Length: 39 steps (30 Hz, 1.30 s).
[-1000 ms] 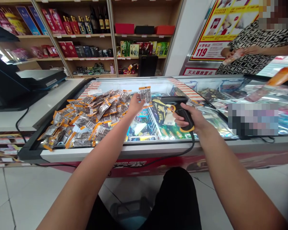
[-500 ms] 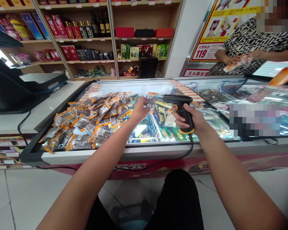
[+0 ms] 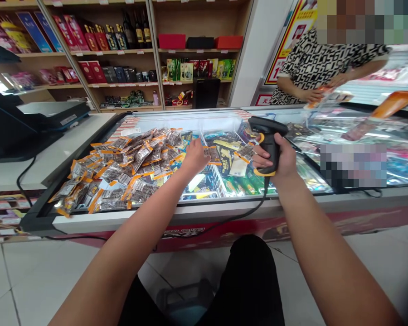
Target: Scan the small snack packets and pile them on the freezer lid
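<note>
My left hand (image 3: 194,156) is closed over the freezer's glass top, gripping a small clear snack packet (image 3: 215,155) with orange ends. Wrapped round the handle of a black and yellow barcode scanner (image 3: 271,144) is my right hand (image 3: 285,158); the scanner's head points up and left, and its cord runs down. Another packet (image 3: 245,153) shows beside the right fingers; whether they touch it, I cannot tell. To the left lies a heap of similar packets (image 3: 143,156) on the glass.
Under the glass of the chest freezer (image 3: 98,222) are colourful packs. At left stands a counter (image 3: 51,170) with a dark machine (image 3: 10,127). Across the freezer, a person in a patterned shirt (image 3: 313,61) holds a package. Stocked shelves (image 3: 122,52) line the back.
My left hand has turned the packet from upright to sideways and lower. The scanner has risen and tilted in my right hand. The other person's hands and package have shifted in view.
</note>
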Motion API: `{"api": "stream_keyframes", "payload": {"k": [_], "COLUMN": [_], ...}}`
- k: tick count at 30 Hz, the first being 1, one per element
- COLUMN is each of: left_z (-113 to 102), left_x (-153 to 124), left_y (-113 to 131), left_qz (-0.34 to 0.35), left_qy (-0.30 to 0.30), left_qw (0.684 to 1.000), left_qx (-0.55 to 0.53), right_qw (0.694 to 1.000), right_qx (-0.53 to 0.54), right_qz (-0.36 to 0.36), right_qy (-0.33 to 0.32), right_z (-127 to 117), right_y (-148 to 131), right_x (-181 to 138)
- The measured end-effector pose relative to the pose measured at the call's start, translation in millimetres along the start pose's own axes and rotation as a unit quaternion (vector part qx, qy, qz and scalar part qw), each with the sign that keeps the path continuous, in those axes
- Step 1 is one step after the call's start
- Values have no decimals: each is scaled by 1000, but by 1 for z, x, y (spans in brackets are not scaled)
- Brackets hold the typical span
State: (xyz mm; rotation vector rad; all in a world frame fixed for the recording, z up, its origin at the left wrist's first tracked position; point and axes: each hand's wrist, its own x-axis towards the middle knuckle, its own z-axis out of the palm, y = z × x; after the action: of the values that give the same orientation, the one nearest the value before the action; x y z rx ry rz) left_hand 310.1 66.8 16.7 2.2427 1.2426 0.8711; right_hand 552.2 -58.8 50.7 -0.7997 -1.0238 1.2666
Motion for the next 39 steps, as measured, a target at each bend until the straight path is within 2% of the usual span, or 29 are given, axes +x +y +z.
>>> {"api": "stream_keyframes", "payload": {"k": [3, 6, 8, 14, 18, 20, 21, 24, 26, 28, 30, 33, 39], "left_z": [-5, -1, 9, 51, 61, 53, 46, 14, -10, -30, -44, -49, -40], "left_x": [-11, -19, -21, -10, -1, 4, 8, 23, 33, 40, 42, 38, 30], "left_y": [4, 12, 22, 62, 75, 71, 66, 39, 15, -10, -30, -46, -42], "left_qz": [66, 155, 193, 226, 240, 232, 208, 58, -49, -115, -131, -91, -37], "left_qy": [-64, -160, -190, -255, -281, -247, -215, -72, 24, 54, 37, 25, 70], "left_qw": [991, 968, 955, 924, 919, 932, 944, 975, 972, 962, 958, 962, 967], "left_qx": [95, 116, 122, 174, 137, 129, 139, 202, 230, 242, 251, 255, 244], "right_qw": [999, 998, 997, 997, 997, 998, 998, 997, 997, 997, 997, 997, 997], "right_qx": [32, 60, 73, 76, 63, 51, 44, 25, 19, 22, 27, 34, 37], "right_qz": [-21, -30, -26, -9, -32, -44, -48, -51, -48, -42, -37, -29, -22], "right_qy": [19, 13, 6, 4, -12, -1, 11, 47, 60, 64, 64, 68, 62], "right_z": [-6, -10, -10, -9, -5, -4, -3, -2, -1, 0, 0, 1, -1], "right_y": [-3, -3, -3, -3, -3, -4, -4, -5, -5, -6, -6, -5, -3], "right_x": [1, 0, 0, 1, -1, -1, -1, -1, 0, 0, 0, -1, 0]}}
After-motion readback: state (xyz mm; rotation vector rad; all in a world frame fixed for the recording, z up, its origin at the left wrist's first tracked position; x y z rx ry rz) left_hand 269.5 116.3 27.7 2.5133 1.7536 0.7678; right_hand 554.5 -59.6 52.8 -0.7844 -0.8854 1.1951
